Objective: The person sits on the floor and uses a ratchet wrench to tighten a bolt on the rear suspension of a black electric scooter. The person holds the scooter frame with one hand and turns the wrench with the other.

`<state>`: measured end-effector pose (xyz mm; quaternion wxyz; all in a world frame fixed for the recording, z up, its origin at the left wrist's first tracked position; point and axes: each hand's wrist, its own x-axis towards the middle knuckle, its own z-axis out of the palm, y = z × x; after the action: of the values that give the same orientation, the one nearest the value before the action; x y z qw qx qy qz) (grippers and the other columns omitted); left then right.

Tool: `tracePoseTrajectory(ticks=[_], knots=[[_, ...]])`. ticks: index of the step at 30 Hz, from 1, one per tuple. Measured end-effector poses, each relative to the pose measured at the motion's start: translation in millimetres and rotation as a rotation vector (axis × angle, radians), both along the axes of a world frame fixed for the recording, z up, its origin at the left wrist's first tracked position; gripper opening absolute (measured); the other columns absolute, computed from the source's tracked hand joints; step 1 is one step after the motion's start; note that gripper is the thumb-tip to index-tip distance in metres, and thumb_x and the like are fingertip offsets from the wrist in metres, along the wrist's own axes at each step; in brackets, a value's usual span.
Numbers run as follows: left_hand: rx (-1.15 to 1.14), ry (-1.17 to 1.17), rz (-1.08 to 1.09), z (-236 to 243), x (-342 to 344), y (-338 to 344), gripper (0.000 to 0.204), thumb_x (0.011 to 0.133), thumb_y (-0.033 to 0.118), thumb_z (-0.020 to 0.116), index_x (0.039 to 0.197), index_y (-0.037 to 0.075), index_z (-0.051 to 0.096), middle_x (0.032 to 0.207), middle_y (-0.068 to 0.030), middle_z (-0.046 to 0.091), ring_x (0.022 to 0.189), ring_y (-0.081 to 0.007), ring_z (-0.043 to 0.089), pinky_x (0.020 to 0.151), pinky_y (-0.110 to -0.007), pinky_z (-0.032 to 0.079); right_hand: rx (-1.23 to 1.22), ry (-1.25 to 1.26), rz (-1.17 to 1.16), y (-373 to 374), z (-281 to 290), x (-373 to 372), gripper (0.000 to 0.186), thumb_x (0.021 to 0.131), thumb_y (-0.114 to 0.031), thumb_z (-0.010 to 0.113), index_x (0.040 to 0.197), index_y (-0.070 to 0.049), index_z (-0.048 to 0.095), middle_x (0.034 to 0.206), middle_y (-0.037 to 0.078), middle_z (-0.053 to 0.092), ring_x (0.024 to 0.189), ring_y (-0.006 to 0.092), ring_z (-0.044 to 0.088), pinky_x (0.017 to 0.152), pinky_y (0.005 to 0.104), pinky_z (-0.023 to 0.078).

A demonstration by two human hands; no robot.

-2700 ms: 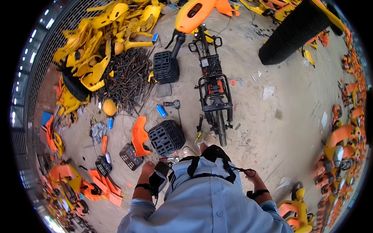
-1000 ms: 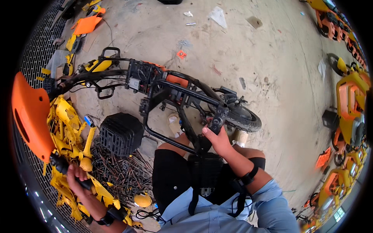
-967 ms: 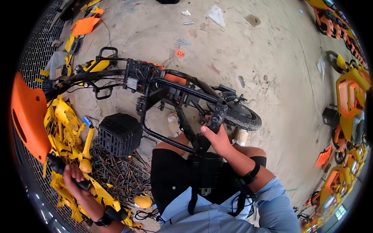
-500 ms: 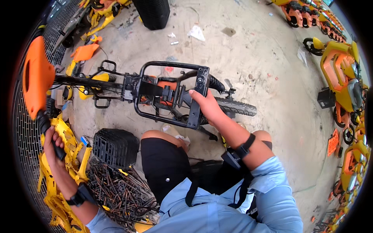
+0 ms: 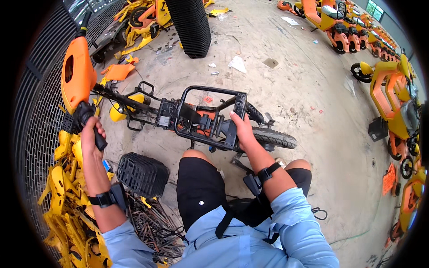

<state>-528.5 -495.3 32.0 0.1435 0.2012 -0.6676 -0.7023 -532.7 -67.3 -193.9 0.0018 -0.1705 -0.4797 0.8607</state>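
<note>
Crosswise before the person's knees stands a stripped bike (image 5: 166,117) on the floor (image 5: 333,134), its long axis slanting down from upper left to lower right. Its front end, with the orange cowl (image 5: 77,73), points to the upper left; its rear wheel (image 5: 277,137) lies at the right, tread turned upward in the view. The left hand (image 5: 92,132) has a firm grip on the black handlebar (image 5: 100,142) below the cowl, fingers curled round it. The right hand (image 5: 243,129) has its grip on the crossbar (image 5: 240,107) at the rear of the rack (image 5: 210,90), thumb on top, the other fingers largely hidden. A black crate (image 5: 142,175) sits on the near side of the bike, beside rusty rods (image 5: 154,228) and yellow scrap (image 5: 67,219).

In the earliest frame both hands are off the bike and its wheel points toward the feet; now it lies across. A second ago the rack leaned toward the legs; now it sits more level. Compared with half a second ago, the axis slants more, and more of the tall black stack (image 5: 190,29) shows.
</note>
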Motion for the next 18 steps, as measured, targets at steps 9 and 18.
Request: tracePoseTrajectory(ticks=[9,18], knots=[[-0.032,-0.025,0.06,8.0,-14.8,14.6,0.013,0.089,0.019,0.064,0.089,0.009,0.055,0.068,0.0025,0.053,0.054,-0.0062,0.05,0.047,-0.021,0.044,-0.132,0.001,-0.066,-1.1,3.1,-14.3,0.034,0.089,-0.027,0.071,0.111,-0.007,0.055,0.093,0.006,0.063,0.07,0.0159,0.063,0.056,0.0335,0.055],[-0.309,-0.196,-0.151,37.7,-48.5,-30.1,0.017,0.087,0.021,0.063,0.081,0.009,0.052,0.065,0.0012,0.052,0.05,-0.0085,0.049,0.046,-0.025,0.047,-0.037,-0.043,-0.086,12.8,3.3,-41.5,0.033,0.089,-0.029,0.071,0.11,-0.006,0.057,0.087,0.005,0.06,0.068,0.0155,0.062,0.056,0.0315,0.054]])
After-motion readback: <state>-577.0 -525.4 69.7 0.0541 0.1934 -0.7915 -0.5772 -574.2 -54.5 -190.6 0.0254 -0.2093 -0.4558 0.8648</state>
